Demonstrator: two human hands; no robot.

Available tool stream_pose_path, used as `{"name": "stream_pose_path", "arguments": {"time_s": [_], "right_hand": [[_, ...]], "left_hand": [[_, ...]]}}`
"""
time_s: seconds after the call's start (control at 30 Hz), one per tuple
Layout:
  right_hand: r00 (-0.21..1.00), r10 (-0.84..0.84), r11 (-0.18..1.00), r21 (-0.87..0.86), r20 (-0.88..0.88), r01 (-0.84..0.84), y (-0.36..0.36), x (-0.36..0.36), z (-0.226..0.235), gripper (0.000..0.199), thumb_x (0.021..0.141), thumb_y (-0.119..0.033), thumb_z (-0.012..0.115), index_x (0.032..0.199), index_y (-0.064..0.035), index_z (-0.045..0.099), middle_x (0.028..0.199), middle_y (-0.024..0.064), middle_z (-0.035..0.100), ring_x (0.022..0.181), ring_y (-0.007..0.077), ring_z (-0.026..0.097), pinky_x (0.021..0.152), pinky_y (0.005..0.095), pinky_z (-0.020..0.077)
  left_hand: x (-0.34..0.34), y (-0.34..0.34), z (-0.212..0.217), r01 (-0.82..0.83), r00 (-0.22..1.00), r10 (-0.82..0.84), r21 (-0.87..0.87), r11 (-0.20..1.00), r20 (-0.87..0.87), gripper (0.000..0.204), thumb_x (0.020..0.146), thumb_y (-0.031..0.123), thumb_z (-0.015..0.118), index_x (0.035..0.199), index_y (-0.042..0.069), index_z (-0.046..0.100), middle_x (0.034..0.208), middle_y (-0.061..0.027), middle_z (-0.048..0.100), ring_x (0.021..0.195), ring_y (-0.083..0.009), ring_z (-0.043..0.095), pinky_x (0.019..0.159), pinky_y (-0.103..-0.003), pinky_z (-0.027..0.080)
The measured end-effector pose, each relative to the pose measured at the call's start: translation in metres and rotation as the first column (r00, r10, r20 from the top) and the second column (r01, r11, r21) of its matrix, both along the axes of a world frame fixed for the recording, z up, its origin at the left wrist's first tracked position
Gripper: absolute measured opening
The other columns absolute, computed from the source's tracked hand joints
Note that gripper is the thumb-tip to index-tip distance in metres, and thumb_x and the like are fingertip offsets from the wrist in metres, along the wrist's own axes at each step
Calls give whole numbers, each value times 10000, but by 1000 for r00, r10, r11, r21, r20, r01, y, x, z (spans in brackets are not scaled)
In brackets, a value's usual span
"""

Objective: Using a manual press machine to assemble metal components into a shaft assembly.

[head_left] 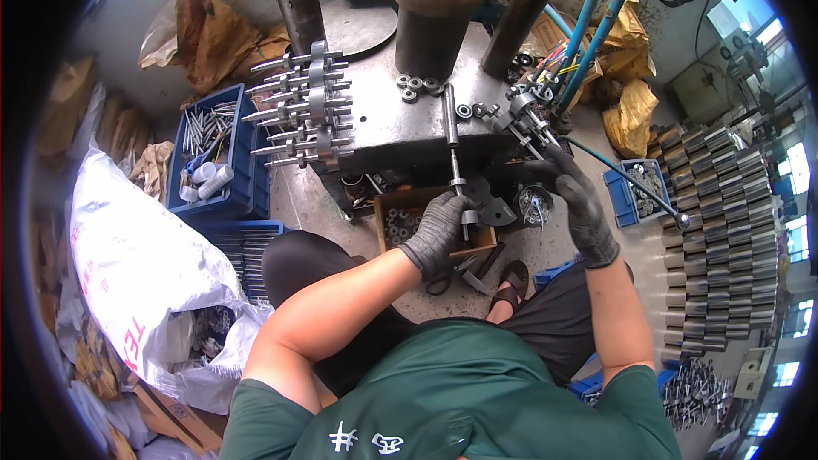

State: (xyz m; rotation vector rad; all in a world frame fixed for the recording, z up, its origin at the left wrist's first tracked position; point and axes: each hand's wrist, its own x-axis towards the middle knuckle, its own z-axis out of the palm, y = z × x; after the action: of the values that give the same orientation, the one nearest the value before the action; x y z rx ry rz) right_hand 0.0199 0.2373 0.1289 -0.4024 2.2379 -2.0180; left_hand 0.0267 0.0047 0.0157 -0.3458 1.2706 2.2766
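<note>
My left hand (439, 228), in a grey glove, is closed round a slim metal shaft (455, 172) in front of the table. The shaft stands roughly lengthwise, its upper end meeting a thicker steel rod or sleeve (450, 115) at the table's edge. Beside my left fingers is a dark fan-shaped metal plate (494, 207); whether it is joined to the shaft I cannot tell. My right hand (581, 209), gloved in dark grey, is raised right of it with fingers stretched out and apart. Its fingertips are near a cluster of shafts with round collars (532, 115) on the table's right corner.
On the metal table (383, 111) stand a thick steel cylinder (430, 25), several small bearings (415, 85) and a row of shafts with discs (311, 111). Under it is a wooden box (400, 226). Blue crates (217, 153) and a white sack (136, 264) flank my left; stacked metal cylinders (720, 238) line the right.
</note>
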Motion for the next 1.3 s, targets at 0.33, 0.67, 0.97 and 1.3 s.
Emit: {"name": "stream_pose_path", "arguments": {"time_s": [0.33, 0.67, 0.97, 1.3], "right_hand": [[807, 255, 217, 845, -532, 488, 99, 30, 155, 224, 811, -97, 704, 1020, -19, 730, 1053, 173, 698, 979, 351, 653, 892, 426, 513], [942, 149, -52, 949, -302, 312, 130, 17, 145, 488, 817, -131, 642, 1302, -84, 643, 1319, 195, 632, 1112, 371, 656, 995, 433, 515], [934, -29, 59, 932, -356, 357, 144, 24, 144, 487, 851, -235, 664, 1288, -24, 624, 1132, 231, 693, 1008, 376, 689, 911, 451, 548], [899, -16, 223, 875, -437, 429, 165, 13, 136, 595, 858, -245, 650, 1402, -28, 542, 1038, 267, 693, 986, 398, 680, 893, 471, 544]], "left_hand": [[-48, 6, -9, -74, 987, 59, -100, 992, -146, 233, 994, 197, 519, 954, 15, 658, 772, -92, 648, 629, -207, 638, 606, -353, 548], [-43, -5, -10, -269, 865, 32, -408, 872, -501, 274, 1036, 300, 551, 1007, 47, 652, 837, -52, 659, 735, -126, 610, 665, -286, 527], [-52, -13, 99, -237, 639, 200, 58, 970, -742, 648, 985, 154, 687, 1528, 101, 337, 992, -59, 651, 847, -136, 630, 673, -286, 516], [-258, -67, 234, -513, 202, 304, 164, 843, -931, 193, 974, 2, 637, 1132, 19, 528, 921, -93, 655, 810, -191, 671, 738, -350, 598]]}}
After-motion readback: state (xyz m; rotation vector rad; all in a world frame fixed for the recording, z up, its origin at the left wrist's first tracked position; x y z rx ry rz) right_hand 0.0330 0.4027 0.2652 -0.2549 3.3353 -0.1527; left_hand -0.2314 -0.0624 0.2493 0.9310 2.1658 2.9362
